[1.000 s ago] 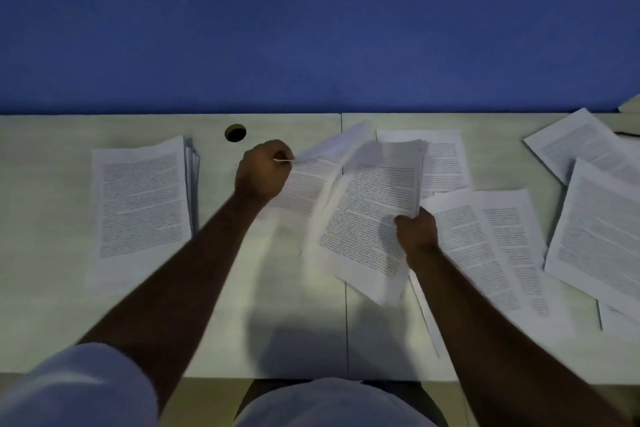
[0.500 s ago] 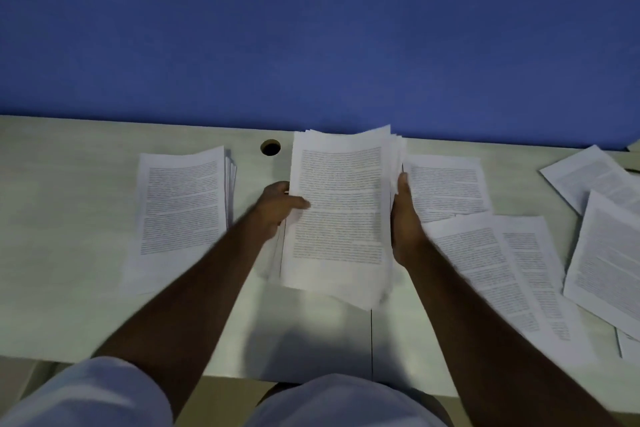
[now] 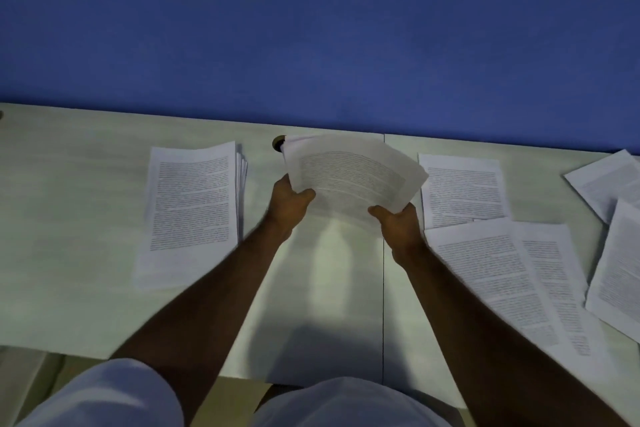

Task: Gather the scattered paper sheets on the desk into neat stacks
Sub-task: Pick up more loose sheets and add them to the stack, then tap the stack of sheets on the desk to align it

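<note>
Both hands grip a bowed sheaf | pale desk — loose sheets right | blue wall

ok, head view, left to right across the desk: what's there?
Neat stack of sheets → cable hole → left hand → held bundle of sheets → right hand → single sheet → overlapping loose sheets → more loose sheets at the right edge.

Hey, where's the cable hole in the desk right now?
In the head view the cable hole sits at the desk's far edge, left of centre, between the neat stack on the left and the held bundle, which partly covers it.
</note>
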